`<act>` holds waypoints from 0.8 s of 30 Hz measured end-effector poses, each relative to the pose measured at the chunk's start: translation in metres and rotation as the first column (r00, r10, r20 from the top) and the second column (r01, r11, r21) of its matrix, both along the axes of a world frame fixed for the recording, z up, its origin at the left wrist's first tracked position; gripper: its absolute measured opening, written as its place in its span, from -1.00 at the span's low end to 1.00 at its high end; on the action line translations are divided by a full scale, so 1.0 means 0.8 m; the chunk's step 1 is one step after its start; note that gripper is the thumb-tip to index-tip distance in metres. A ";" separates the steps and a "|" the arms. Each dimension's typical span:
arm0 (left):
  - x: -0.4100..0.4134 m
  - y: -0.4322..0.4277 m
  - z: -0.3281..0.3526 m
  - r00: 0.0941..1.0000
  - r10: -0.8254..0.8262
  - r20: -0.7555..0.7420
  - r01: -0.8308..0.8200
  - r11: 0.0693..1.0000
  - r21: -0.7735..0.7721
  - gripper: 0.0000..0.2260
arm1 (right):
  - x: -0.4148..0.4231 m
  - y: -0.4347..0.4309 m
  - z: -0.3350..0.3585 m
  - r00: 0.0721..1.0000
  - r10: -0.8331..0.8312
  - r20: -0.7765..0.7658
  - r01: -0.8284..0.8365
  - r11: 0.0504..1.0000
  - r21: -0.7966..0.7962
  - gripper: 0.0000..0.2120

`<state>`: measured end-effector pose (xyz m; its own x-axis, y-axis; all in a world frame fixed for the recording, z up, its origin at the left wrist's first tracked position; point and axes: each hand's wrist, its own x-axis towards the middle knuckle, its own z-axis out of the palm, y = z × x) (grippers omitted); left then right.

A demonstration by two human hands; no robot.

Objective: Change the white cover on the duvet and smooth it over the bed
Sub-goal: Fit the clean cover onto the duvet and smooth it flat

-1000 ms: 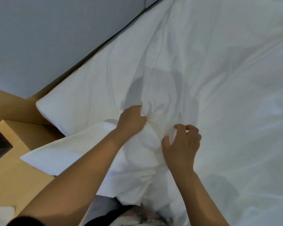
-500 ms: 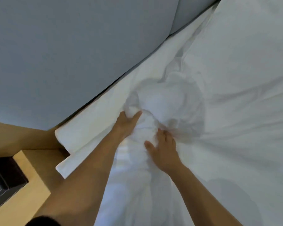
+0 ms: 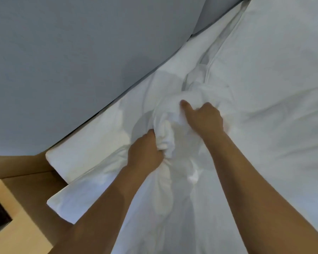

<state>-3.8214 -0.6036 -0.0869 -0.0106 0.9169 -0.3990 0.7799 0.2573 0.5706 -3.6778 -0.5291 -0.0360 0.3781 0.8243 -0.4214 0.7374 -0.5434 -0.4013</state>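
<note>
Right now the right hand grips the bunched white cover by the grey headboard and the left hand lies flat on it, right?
No. In the head view the left hand is not flat: it grips a roll of the white cover too. The right hand does grip it by the grey headboard.

Bedroom: bed point(image 3: 264, 88), padded headboard point(image 3: 81, 61), nightstand point(image 3: 22, 226).

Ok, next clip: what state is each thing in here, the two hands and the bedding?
white fabric duvet cover: bunched into a creased wad between the hands, not smoothed.
left hand: grips the wad from its near side.
right hand: fingers curled into the cloth, one digit stretched out.
grey padded headboard: upright behind the bed.
</note>
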 end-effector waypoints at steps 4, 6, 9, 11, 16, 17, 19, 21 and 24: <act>0.016 0.025 0.001 0.996 0.040 0.080 -0.037 0.999 -0.036 -0.66 | -0.013 0.026 -0.039 0.988 -0.019 -0.154 -0.031 0.948 -0.318 -0.13; 0.019 0.020 -0.004 0.992 0.001 0.128 0.011 0.996 -0.092 -0.69 | -0.018 0.027 -0.057 0.987 -0.012 -0.163 -0.054 0.916 -0.397 -0.35; 0.010 0.012 -0.004 0.992 -0.044 0.115 0.058 0.991 -0.118 -0.65 | -0.022 0.018 -0.065 0.994 0.013 -0.106 -0.050 0.936 -0.349 -0.74; -0.004 0.006 0.008 0.988 -0.138 0.064 0.146 0.980 -0.133 -0.39 | -0.016 0.012 -0.057 0.985 -0.091 -0.147 0.061 0.978 -0.199 -0.78; -0.018 -0.007 0.050 0.977 -0.213 0.005 0.212 0.968 -0.135 -0.46 | 0.014 0.053 0.038 0.830 -0.204 -0.520 0.496 0.697 0.518 -0.76; -0.017 0.005 0.050 0.991 -0.131 0.041 0.131 0.991 0.013 -0.67 | 0.018 0.070 0.055 0.775 -0.138 -0.616 0.578 0.546 0.606 -0.78; -0.017 0.055 0.037 1.000 -0.026 -0.012 0.028 0.967 0.253 -0.73 | 0.023 0.103 0.054 0.769 -0.070 -0.636 0.615 0.353 0.705 -0.86; -0.024 0.112 0.003 0.987 -0.004 -0.159 0.027 0.990 0.140 -0.89 | 0.013 0.118 0.016 0.859 -0.070 -0.507 0.471 0.495 0.730 -0.91; -0.030 0.147 -0.055 0.951 -0.137 -0.276 0.031 0.934 -0.357 -0.56 | -0.001 0.085 -0.095 0.948 0.313 -0.065 -0.296 0.936 0.190 -0.50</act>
<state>-3.8456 -0.4859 -0.1309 -0.1041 0.7256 -0.6802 0.9246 0.3225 0.2025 -3.6789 -0.4614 -0.1122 0.0634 0.9577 -0.2808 0.8112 -0.2134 -0.5445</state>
